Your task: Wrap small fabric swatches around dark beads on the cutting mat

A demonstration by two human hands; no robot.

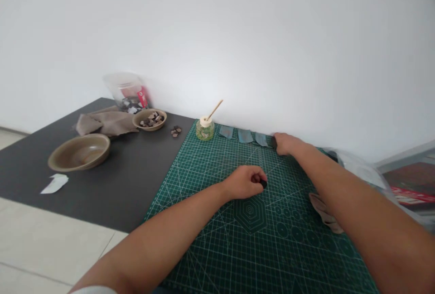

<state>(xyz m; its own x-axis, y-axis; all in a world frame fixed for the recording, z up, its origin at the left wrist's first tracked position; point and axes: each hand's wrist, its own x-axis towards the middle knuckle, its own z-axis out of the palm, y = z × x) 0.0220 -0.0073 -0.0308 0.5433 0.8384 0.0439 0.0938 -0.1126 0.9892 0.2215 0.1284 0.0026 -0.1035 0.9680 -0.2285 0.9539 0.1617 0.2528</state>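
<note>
My left hand [245,182] is over the middle of the green cutting mat [210,171], its fingers pinched on a small dark piece [263,184]. What kind of piece it is cannot be made out. At the mat's back edge, by the wall, my right hand [284,143] has its fingers closed at a dark, flat-looking piece [273,142]. Left of that hand, three bluish-grey squares lie in a row: a right one [261,139], a middle one [245,136] and a left one [226,132]. A brownish cloth [324,212] rests partly behind my right forearm.
A glass jar [205,132] with a stick stands at the mat's back left corner. On the dark table [142,171] are a large bowl [57,160], a small bowl [136,123] of chips, loose chips [175,131], cloth [113,123], a plastic tub [124,86] and white paper [55,184].
</note>
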